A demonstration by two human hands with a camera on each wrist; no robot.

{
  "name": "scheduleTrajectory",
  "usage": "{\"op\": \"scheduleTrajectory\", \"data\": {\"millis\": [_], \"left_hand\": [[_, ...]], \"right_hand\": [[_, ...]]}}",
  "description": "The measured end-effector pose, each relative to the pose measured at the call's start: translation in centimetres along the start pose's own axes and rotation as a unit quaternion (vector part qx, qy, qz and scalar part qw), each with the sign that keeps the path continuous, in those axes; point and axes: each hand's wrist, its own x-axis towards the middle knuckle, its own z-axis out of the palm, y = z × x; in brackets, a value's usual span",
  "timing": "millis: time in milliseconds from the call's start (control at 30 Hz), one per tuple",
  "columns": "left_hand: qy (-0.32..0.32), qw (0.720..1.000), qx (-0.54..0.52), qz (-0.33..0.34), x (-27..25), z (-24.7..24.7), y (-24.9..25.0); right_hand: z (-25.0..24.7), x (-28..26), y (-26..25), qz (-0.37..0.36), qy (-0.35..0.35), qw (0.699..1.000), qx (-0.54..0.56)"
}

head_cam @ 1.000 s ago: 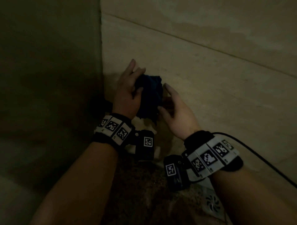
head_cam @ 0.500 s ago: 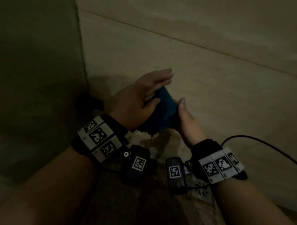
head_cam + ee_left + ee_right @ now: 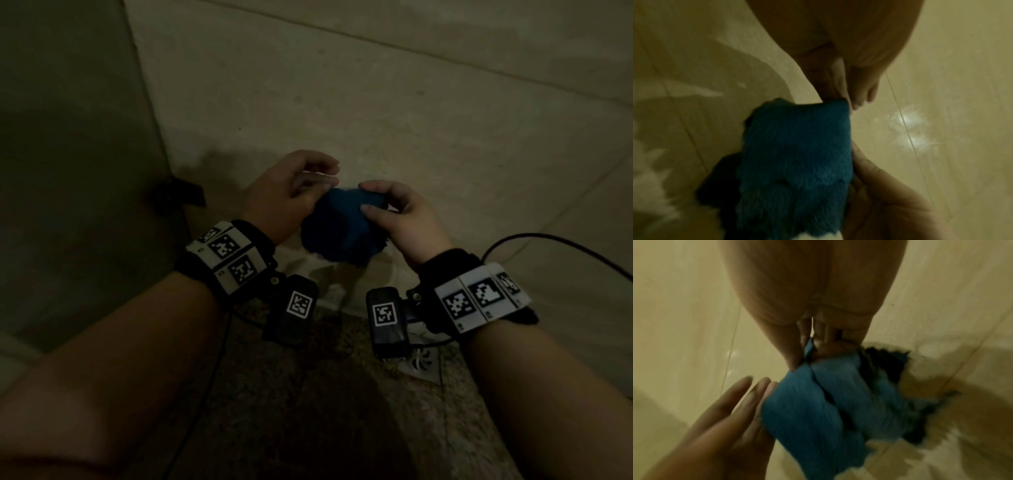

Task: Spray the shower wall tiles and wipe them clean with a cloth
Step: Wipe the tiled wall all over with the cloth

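A folded blue cloth (image 3: 339, 233) hangs in front of the beige wall tiles (image 3: 411, 120), low down near the floor. My right hand (image 3: 368, 197) pinches its top edge between thumb and fingers; in the right wrist view the cloth (image 3: 818, 410) hangs from that pinch. My left hand (image 3: 325, 185) is at the cloth's left side, fingers loosely extended. Seen from the right wrist, the left fingers (image 3: 748, 395) lie nearly straight against the cloth. In the left wrist view the cloth (image 3: 797, 162) meets my left fingertips at its upper corner. No spray bottle is in view.
The wall corner (image 3: 150, 102) lies to the left, with a small dark fitting (image 3: 178, 195) at its base. Below my wrists are a dark speckled floor (image 3: 308, 411) and a metal drain cover (image 3: 419, 363). A black cable (image 3: 548, 240) trails from my right wrist.
Both hands came down and away from the corner with the cloth. The left hand, which gripped the cloth, has loosened; the right hand now pinches its top edge.
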Motion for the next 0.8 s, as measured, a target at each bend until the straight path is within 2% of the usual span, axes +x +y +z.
{"op": "scheduleTrajectory", "data": {"millis": [100,200,233,300,400,533,600,633,700,733,767,800], "left_hand": [[0.045,0.996,-0.032,-0.073,0.2,0.5,-0.5],[0.057,0.976,-0.089,-0.190,0.0,0.8,-0.9],[0.046,0.967,-0.105,-0.226,-0.1,0.7,-1.1],[-0.009,0.960,-0.111,-0.257,-0.2,0.2,-1.6],[-0.090,0.969,-0.043,-0.224,-0.6,-0.5,-2.2],[-0.067,0.983,0.032,-0.171,-0.2,-0.7,-2.1],[-0.060,0.989,0.047,-0.131,-0.1,-1.0,-1.6],[-0.060,0.989,0.069,-0.114,0.0,-1.1,-1.4],[-0.053,0.985,0.141,-0.090,0.1,-1.5,-0.8],[-0.044,0.981,0.169,-0.080,0.2,-1.8,-0.6],[-0.037,0.979,0.184,-0.074,0.3,-2.2,-0.4],[-0.031,0.979,0.191,-0.069,0.5,-2.7,-0.1]], "right_hand": [[0.4,-0.1,-0.2,-0.024,-0.002,1.000,-0.012],[0.5,-0.3,-0.3,-0.036,-0.016,0.999,-0.031],[0.4,-0.4,-0.3,-0.037,-0.019,0.999,-0.034],[0.4,-0.5,-0.5,-0.033,-0.025,0.999,-0.025],[0.5,-0.7,-0.7,-0.034,-0.038,0.999,-0.019],[0.9,-0.9,-0.7,-0.016,-0.027,0.999,-0.035],[1.1,-1.0,-0.3,-0.018,-0.014,0.993,-0.114],[1.1,-0.9,0.1,-0.031,-0.010,0.978,-0.207],[1.3,-0.9,1.0,-0.070,0.019,0.908,-0.412],[1.8,-0.9,1.2,-0.102,0.048,0.881,-0.459],[2.4,-0.9,1.3,-0.123,0.070,0.877,-0.458],[3.2,-1.0,1.1,-0.135,0.082,0.889,-0.430]]}}
